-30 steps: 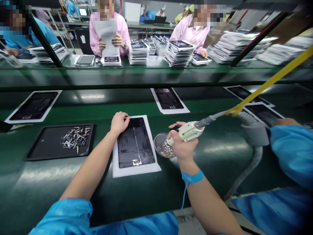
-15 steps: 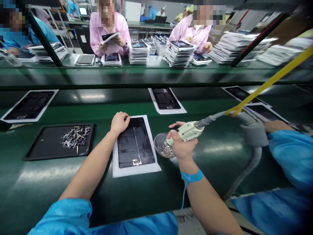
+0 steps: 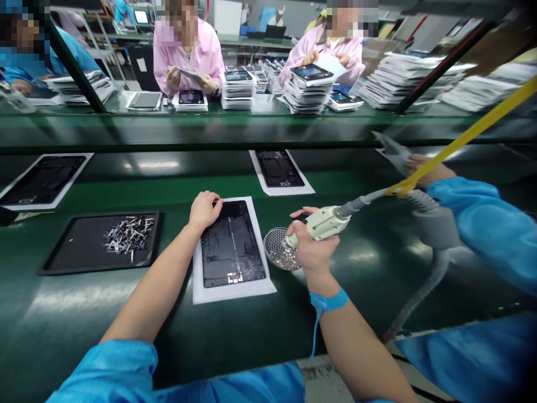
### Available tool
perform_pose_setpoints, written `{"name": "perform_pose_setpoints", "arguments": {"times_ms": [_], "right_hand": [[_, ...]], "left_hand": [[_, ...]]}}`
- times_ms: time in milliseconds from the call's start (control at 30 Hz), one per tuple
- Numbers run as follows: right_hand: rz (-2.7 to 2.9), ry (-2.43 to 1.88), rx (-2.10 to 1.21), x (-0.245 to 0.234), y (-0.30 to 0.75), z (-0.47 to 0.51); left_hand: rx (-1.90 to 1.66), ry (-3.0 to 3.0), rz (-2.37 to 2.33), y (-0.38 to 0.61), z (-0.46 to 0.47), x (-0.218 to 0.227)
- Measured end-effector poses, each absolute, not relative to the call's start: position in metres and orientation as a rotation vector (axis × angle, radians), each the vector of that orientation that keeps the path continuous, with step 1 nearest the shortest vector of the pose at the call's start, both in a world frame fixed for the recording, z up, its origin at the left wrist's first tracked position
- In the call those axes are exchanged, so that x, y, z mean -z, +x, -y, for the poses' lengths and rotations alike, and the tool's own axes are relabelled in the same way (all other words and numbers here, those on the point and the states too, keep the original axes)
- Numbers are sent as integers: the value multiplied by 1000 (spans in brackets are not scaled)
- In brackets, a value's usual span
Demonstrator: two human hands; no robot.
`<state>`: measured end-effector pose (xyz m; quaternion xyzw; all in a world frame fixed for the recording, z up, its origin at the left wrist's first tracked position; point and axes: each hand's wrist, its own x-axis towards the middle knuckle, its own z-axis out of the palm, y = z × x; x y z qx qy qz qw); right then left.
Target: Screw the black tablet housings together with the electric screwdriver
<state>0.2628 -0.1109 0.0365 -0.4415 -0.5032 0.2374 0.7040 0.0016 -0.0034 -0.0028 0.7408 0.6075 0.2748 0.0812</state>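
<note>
My left hand point(image 3: 205, 210) grips the upper left corner of a black tablet housing point(image 3: 232, 246), with the fingers curled over its edge. The housing lies open side up on a white sheet point(image 3: 229, 294), and a small circuit piece shows near its lower end. Wrapped around a pale electric screwdriver point(image 3: 327, 223), my right hand point(image 3: 315, 249) wears a blue wrist strap. The tool's front end points down over a round metal dish point(image 3: 274, 242) of tiny screws, just right of the housing. The hand partly hides the dish, and the bit cannot be made out.
A black tray point(image 3: 88, 246) with a pile of small metal parts sits at the left. Other tablet housings point(image 3: 279, 168) lie on sheets further back. A grey hose and a yellow strap point(image 3: 470, 137) hang at the right, by a co-worker's sleeve point(image 3: 486, 218). Paper stacks stand beyond.
The right-hand co-worker's arm has reached forward and lifts a sheet-like item. Housings at the back have shifted slightly left. My hands and the screwdriver have barely moved.
</note>
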Motion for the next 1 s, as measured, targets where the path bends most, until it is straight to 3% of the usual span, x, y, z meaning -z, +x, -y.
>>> {"name": "perform_pose_setpoints", "arguments": {"times_ms": [1000], "right_hand": [[1102,-987,-508,-34,265,105]], "left_hand": [[-831,2214,-1818,4,2,3]]}}
